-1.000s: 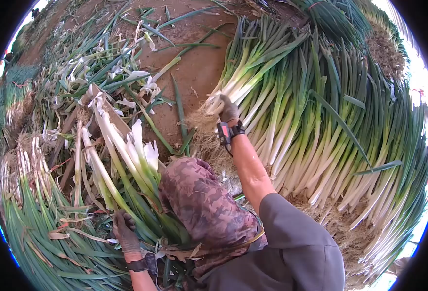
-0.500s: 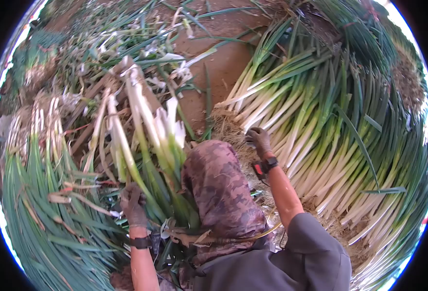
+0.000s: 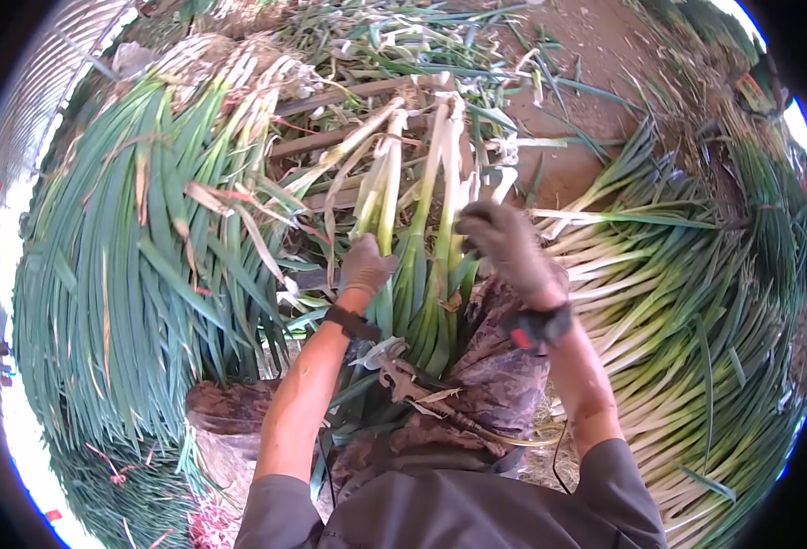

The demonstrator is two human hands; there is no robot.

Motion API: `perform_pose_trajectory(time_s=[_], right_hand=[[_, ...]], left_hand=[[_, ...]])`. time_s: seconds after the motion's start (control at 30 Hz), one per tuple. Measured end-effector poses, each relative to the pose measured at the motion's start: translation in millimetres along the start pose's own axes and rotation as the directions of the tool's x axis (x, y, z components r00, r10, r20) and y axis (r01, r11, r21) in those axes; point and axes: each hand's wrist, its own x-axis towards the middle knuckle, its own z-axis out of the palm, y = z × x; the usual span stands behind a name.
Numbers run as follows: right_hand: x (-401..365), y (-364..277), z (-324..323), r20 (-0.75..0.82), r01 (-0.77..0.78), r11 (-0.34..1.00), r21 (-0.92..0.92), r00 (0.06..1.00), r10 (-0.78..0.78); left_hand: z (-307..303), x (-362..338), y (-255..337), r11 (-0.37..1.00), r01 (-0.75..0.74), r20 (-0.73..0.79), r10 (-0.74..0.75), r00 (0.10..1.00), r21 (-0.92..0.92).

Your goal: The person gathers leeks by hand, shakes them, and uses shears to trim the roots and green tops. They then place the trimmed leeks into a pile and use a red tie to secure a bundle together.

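Several long green onions (image 3: 414, 233) lie between my knees, white root ends pointing away from me on a wooden frame (image 3: 316, 142). My left hand (image 3: 365, 265), gloved, is closed round a stalk on the left side of these onions. Just right of them my right hand (image 3: 506, 242), also gloved, is blurred by motion; its fingers curl by the upper stalks, and whether they grip anything is hidden. A nozzle-like tool (image 3: 408, 380) with a yellow hose lies across the leaves near my lap.
At the left lies a large heap of green onions (image 3: 147, 247), roots away from me. Another long pile (image 3: 668, 302) spreads on the right. Loose trimmed leaves (image 3: 394, 41) litter the ground ahead. Pink ties (image 3: 211, 523) lie at the lower left.
The view has turned left. My right hand has moved from the right pile to beside the onions between my knees. My left hand has moved up along the stalks.
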Motion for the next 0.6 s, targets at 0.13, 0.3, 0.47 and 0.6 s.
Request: perform_pose_trajectory(time_s=[0.13,0.3,0.47,0.6], right_hand=[[61,85,93,-0.026,0.099,0.874,-0.475,0.992,-0.127],[65,100,120,-0.404,-0.217,0.747,-0.628,0.912,-0.075],[83,98,106,-0.248,-0.253,0.700,-0.668,0.962,0.112],[102,107,118,-0.234,-0.292,0.517,-0.804,0.956,0.176]], left_hand=[[-11,13,1,0.994,0.087,0.120,-0.080,0.990,-0.060],[-7,16,-15,0.958,0.110,0.120,-0.081,0.989,-0.264],[-11,9,0,0.995,0.006,0.089,0.003,0.996,-0.102],[-19,14,12,0.993,0.013,0.107,-0.026,0.994,0.119]])
